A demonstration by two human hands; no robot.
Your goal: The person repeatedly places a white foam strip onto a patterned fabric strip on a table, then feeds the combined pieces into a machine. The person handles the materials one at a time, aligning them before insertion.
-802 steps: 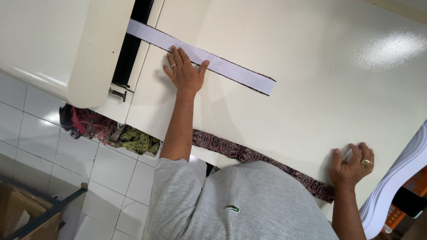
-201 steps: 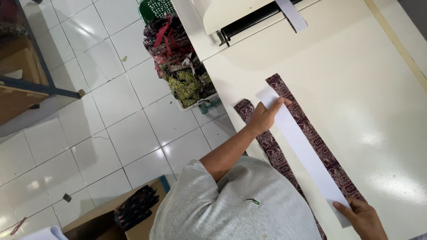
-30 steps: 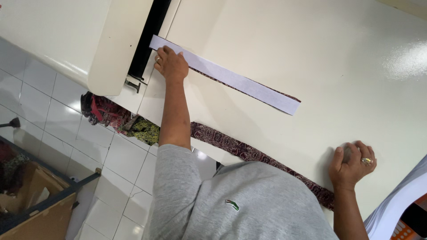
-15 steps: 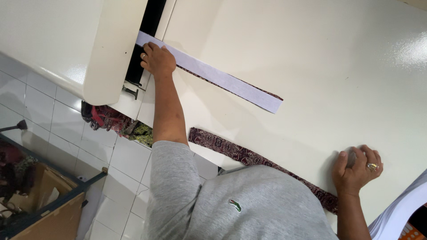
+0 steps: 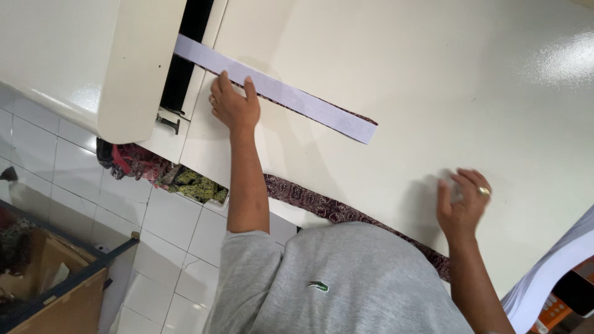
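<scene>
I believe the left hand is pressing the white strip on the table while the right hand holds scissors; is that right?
Not quite: the head view shows the right hand holding nothing, open over the table. The left hand is indeed pressing the white strip.

brown cardboard box (image 5: 43,291) on the floor, lower left.

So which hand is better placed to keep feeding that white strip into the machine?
The left hand: it already rests on the white strip beside the machine's slot. The right hand hovers far off, touching nothing.
</scene>
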